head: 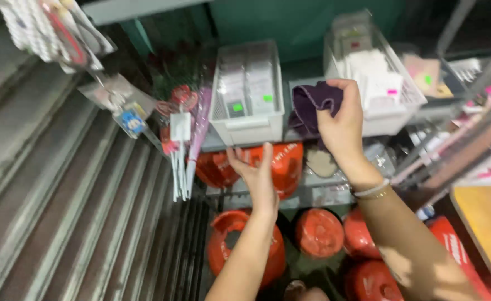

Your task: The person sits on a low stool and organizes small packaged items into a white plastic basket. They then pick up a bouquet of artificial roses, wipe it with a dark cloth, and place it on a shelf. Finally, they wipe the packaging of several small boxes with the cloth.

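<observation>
My right hand [341, 124] is raised to a shelf and grips a dark purple cloth [309, 106] that sits between two white plastic baskets. My left hand [257, 173] is lower, fingers spread and empty, just under the front of the left white basket [247, 124] and in front of a red round container [281, 161]. The right white basket [397, 106] holds white packets with pink tags. A thin bracelet is on my right wrist.
Several red round containers [319, 231] stand on the lower shelves. Packaged small goods [124, 108] and long wrapped items [198, 134] hang at the left beside a corrugated metal shutter [50, 212]. A wooden surface [487, 223] and wire racks are at the right.
</observation>
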